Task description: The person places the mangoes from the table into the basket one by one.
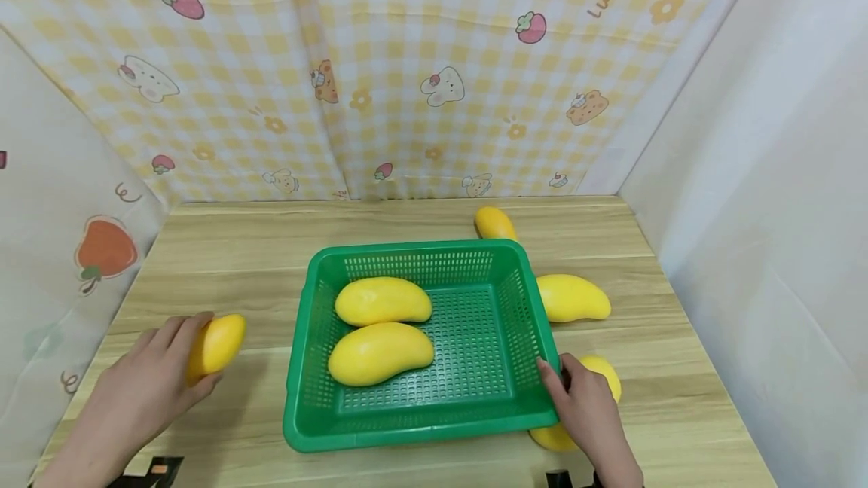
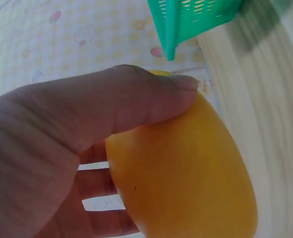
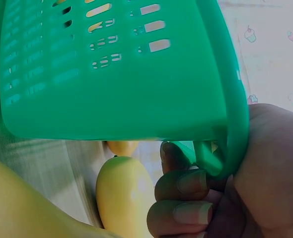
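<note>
My left hand [image 1: 152, 375] grips an orange-yellow mango [image 1: 222, 341] left of the basket; in the left wrist view the thumb lies across this mango [image 2: 186, 168]. With its fingers curled round the right rim, my right hand [image 1: 586, 405] holds a green plastic basket [image 1: 468, 390]. Inside the basket, on its left side, two yellow mangoes lie one behind the other, the rear mango [image 1: 383, 301] and the front mango [image 1: 380, 355]. The right wrist view shows the fingers [image 3: 181, 213] hooked under the rim at a corner of the basket [image 3: 116, 109].
Right of the basket lie more mangoes: a yellow mango [image 1: 573, 298], and yellow fruit [image 1: 603, 375] partly hidden by my right hand. Behind the basket's far right corner is an orange mango [image 1: 495, 224]. A checked cloth [image 1: 407, 134] hangs behind the wooden table [image 1: 237, 239].
</note>
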Action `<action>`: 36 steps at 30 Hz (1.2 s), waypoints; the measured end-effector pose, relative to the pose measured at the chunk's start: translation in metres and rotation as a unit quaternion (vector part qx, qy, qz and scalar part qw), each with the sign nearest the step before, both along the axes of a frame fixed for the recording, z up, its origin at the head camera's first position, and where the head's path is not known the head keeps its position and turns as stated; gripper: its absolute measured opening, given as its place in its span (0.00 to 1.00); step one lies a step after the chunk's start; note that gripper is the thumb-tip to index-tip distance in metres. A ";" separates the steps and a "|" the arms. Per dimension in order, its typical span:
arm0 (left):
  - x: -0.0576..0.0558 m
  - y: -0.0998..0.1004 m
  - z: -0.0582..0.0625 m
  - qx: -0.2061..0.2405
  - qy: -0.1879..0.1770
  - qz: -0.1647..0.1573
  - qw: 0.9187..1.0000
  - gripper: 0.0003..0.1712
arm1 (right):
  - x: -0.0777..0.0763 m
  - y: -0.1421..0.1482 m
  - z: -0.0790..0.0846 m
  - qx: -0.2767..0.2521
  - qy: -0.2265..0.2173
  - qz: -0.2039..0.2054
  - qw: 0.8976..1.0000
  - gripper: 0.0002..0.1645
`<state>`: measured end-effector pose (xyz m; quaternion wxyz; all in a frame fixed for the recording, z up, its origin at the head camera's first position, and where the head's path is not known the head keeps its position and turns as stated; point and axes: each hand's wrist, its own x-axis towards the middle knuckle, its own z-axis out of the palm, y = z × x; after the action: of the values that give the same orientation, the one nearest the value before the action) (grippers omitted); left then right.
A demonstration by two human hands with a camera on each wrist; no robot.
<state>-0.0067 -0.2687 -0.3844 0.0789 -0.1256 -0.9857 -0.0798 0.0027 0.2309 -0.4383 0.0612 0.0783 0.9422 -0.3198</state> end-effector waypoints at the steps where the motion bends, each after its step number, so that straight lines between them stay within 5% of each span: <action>1: -0.002 0.001 0.002 -0.003 0.009 -0.011 1.000 0.48 | 0.000 0.000 0.000 -0.001 -0.001 0.000 1.000 0.23; 7: -0.015 0.012 0.016 -0.032 0.063 -0.073 0.995 0.49 | 0.001 0.000 -0.002 0.000 0.003 -0.002 1.000 0.23; 19: -0.033 0.039 0.036 -0.053 0.065 -0.093 0.992 0.48 | 0.001 0.000 -0.003 -0.011 0.002 -0.004 1.000 0.24; 36: -0.062 0.095 0.052 -0.041 0.115 -0.169 0.978 0.44 | 0.001 0.000 -0.004 -0.017 0.006 -0.006 1.000 0.23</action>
<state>-0.0690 -0.1741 -0.3328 0.1720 -0.3018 -0.9370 -0.0364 0.0040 0.2309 -0.4426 0.0546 0.0814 0.9366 -0.3364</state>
